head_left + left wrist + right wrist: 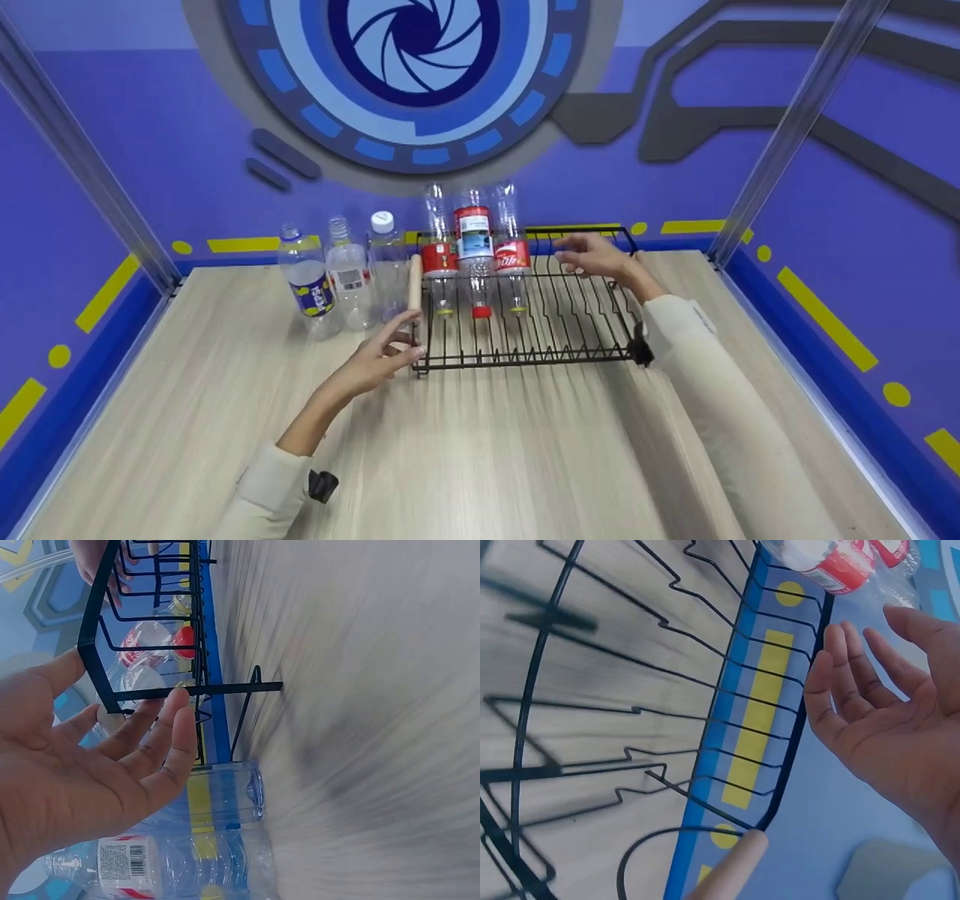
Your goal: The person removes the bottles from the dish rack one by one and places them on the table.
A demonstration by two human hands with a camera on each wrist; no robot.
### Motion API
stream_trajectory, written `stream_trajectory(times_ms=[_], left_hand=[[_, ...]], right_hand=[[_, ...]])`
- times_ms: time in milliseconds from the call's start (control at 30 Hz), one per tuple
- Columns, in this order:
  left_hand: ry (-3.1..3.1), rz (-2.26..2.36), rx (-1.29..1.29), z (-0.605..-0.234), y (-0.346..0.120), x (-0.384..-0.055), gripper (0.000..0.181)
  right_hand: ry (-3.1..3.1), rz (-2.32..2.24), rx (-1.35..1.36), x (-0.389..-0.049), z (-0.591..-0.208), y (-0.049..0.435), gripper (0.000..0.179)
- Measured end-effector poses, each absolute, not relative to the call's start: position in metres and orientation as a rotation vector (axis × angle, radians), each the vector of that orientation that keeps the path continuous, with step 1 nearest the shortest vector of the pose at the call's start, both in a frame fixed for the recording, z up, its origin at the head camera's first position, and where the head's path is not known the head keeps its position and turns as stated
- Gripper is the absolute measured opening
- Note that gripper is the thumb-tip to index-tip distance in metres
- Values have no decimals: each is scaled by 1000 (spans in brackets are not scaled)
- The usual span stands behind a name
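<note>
A black wire rack (525, 363) with wooden handles stands on the table. Three empty plastic bottles lean in its left half: one with a red label (440, 259), one with a red cap (481, 311), one with a red-and-white label (512, 256). My left hand (375, 360) is at the rack's front left corner, its fingers loosely spread against the frame in the left wrist view. Above the rack's back right part, to the right of the bottles, hangs my right hand (596, 256). Its fingers are relaxed with nothing between them in the right wrist view.
Left of the rack stand three more bottles: a Pepsi bottle (311, 292), one with a barcode label (349, 279) and one with a white cap (383, 223). A wooden handle (415, 285) rises at the rack's left side. Blue-purple panels (150, 150) enclose the table.
</note>
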State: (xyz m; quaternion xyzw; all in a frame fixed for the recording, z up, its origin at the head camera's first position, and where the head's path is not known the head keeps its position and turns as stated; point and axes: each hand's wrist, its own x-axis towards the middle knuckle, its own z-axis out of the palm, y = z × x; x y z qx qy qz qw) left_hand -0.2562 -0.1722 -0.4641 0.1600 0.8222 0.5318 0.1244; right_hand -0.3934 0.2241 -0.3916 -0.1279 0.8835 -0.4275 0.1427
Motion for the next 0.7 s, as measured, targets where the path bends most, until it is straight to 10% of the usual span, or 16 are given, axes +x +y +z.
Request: stream_trajectory(times_ms=[700], left_hand=[[2376,1584,497,-465,-174,-258,68]], right_hand=[[2426,-912,-194,-400,-402,169,101]])
